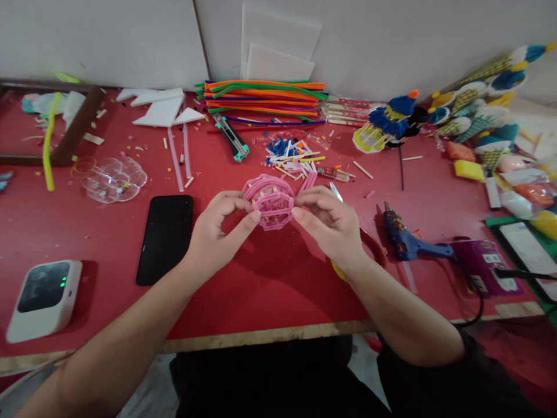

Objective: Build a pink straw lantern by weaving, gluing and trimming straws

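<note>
Between both hands, above the red table, is a small pink basket-like frame [273, 203] made of thin pink strips with short wooden pieces in it. My left hand [224, 223] pinches its left side between thumb and fingers. On the opposite side, my right hand [327, 223] grips the edge with thumb and fingertips. Loose pink strips [308, 181] show just behind the right fingers. Scissors [336, 191] lie partly hidden under my right hand and wrist. A black phone [165, 239] rests left of my left hand.
A blue hot glue gun [404, 235] lies at right, its cord near a purple power box [487, 267]. Behind are a utility knife [230, 136], colourful pipe cleaners [265, 98] and cut bits [291, 154]. A white device [43, 299] and clear flower-shaped tray [115, 180] are left.
</note>
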